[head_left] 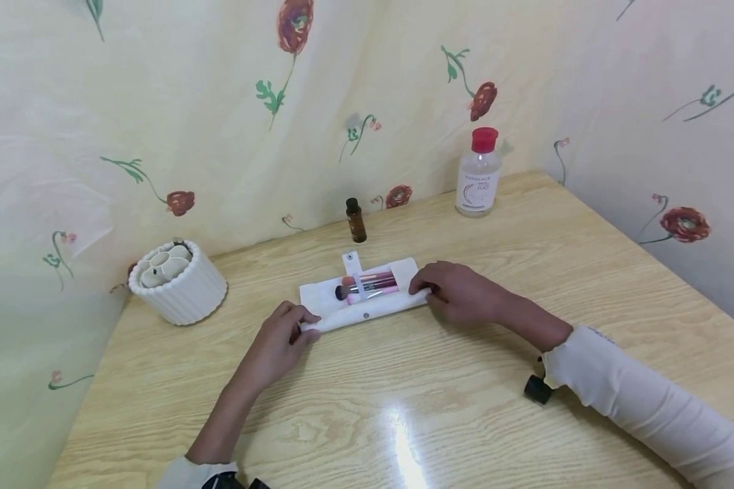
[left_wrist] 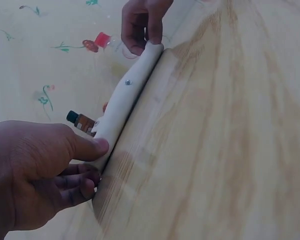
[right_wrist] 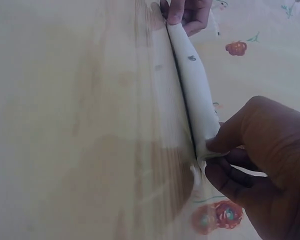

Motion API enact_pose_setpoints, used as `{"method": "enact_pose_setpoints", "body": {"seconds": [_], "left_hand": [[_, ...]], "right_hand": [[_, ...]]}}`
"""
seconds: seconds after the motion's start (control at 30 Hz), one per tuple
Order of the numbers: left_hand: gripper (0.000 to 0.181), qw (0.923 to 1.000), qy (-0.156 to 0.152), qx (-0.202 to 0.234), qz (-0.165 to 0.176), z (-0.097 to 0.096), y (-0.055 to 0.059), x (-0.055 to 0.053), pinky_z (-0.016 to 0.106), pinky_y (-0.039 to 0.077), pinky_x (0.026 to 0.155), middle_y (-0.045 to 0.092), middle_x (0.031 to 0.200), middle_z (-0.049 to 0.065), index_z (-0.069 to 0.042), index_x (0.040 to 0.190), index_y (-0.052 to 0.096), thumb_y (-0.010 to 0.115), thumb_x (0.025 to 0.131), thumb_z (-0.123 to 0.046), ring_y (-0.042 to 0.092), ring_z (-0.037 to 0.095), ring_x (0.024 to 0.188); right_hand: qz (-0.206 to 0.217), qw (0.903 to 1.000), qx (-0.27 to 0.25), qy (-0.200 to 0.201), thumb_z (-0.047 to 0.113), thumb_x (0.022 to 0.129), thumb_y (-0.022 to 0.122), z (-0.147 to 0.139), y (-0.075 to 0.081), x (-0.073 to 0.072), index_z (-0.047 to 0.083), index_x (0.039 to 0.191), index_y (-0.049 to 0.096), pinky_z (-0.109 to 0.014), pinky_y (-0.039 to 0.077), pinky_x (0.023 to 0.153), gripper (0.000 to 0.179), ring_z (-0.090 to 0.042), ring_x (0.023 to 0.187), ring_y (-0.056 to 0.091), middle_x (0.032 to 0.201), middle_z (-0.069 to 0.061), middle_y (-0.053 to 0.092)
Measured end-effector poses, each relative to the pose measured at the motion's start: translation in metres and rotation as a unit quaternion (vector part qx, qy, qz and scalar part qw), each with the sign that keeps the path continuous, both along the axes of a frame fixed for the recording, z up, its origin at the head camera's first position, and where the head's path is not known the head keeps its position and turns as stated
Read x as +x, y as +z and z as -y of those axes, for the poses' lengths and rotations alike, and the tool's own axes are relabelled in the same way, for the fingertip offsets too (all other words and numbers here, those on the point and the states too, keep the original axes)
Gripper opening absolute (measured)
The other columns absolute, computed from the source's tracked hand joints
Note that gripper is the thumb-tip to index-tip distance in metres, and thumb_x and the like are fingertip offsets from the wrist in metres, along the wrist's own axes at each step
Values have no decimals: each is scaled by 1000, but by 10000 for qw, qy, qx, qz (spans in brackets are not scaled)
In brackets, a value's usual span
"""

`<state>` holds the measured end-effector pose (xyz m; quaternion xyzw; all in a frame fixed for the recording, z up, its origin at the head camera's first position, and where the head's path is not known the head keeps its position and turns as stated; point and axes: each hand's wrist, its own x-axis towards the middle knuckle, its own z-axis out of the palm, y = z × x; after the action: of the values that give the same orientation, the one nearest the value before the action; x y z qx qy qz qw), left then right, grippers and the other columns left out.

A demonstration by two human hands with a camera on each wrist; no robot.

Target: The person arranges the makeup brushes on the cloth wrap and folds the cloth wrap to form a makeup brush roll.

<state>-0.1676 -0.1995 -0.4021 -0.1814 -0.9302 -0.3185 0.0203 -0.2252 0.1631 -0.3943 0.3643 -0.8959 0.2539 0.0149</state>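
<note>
A white brush roll (head_left: 367,309) lies on the table, its near edge rolled up and a metal snap showing at mid-length. Several makeup brushes (head_left: 373,284) rest in it under a strap, and a snap tab (head_left: 351,261) sticks out at the far side. My left hand (head_left: 281,333) pinches the left end of the rolled edge between thumb and fingers. At the other end, my right hand (head_left: 461,291) pinches the roll the same way; its thumb lies over the white fabric (right_wrist: 197,95) in the right wrist view.
Behind the roll stands a small brown bottle (head_left: 356,221) with a black cap. A clear bottle (head_left: 478,176) with a red cap is at the back right. The white ribbed holder (head_left: 186,288) sits at the back left, near the flowered wall covering (head_left: 220,102).
</note>
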Motion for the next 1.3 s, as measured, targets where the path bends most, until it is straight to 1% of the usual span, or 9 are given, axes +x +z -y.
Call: {"method": "enact_pose_setpoints", "body": {"seconds": [0.23,0.37,0.63,0.7,0.93,1.0,1.1,1.2,1.3], "left_hand": [[14,9996,-51,-26,-280,0,-4,-2,28,43,63,55,92,0,-12,111,69,67,97,-10,48,13,72],[14,9995,-83,34,-312,0,-5,-2,28,42,61,53,86,0,-11,111,67,65,98,-8,46,12,68],[14,9999,51,101,-83,-1,-7,-2,30,42,64,53,86,1,-13,114,65,60,101,-10,46,14,71],[15,9998,76,207,-38,-2,-7,-2,30,43,65,54,87,2,-13,116,63,58,102,-10,47,15,72],[18,9985,245,473,86,-5,-5,-1,29,43,58,58,89,6,-13,121,54,55,104,-8,49,16,67],[19,9985,286,462,56,-6,-5,-1,29,42,57,56,86,5,-14,122,53,55,104,-9,48,16,65],[18,9984,351,448,34,-7,-5,-2,29,41,56,54,83,4,-15,121,52,56,104,-11,48,16,64],[17,9981,418,443,54,-8,-5,-1,29,41,56,52,81,3,-17,119,53,57,103,-12,47,16,64],[15,9981,455,420,55,-9,-5,-1,30,41,56,51,81,3,-17,117,54,57,103,-12,47,16,64]], "right_hand": [[715,9958,-556,-135,2,97,60,-4,-5,-6,19,110,70,-32,51,80,23,-12,91,59,108,7,68],[898,9931,-736,-141,3,99,59,-5,-5,-7,18,109,71,-33,50,79,22,-14,91,59,109,6,69],[1047,9908,-817,-267,4,100,58,-5,-2,-7,16,110,72,-31,47,72,20,-14,81,57,101,4,69],[1112,9895,-853,-353,5,100,58,-4,-2,-7,15,110,72,-31,47,72,20,-14,80,57,100,4,69],[1583,9752,-1406,-648,5,101,58,-1,-5,-8,12,113,63,-32,53,69,14,-19,79,62,109,-5,63],[1493,9765,-1429,-611,4,101,58,-1,-4,-8,11,110,62,-33,53,69,13,-18,79,62,109,-5,62],[1069,9860,-1162,-541,3,100,59,0,-1,-6,14,105,66,-33,53,71,14,-16,82,61,105,-2,61],[586,9950,-689,-435,7,99,63,0,4,-3,16,104,68,-31,52,73,12,-14,85,59,104,2,61],[155,9995,-86,-271,13,95,70,0,9,0,16,108,67,-30,52,75,13,-14,88,56,109,3,59]]}}
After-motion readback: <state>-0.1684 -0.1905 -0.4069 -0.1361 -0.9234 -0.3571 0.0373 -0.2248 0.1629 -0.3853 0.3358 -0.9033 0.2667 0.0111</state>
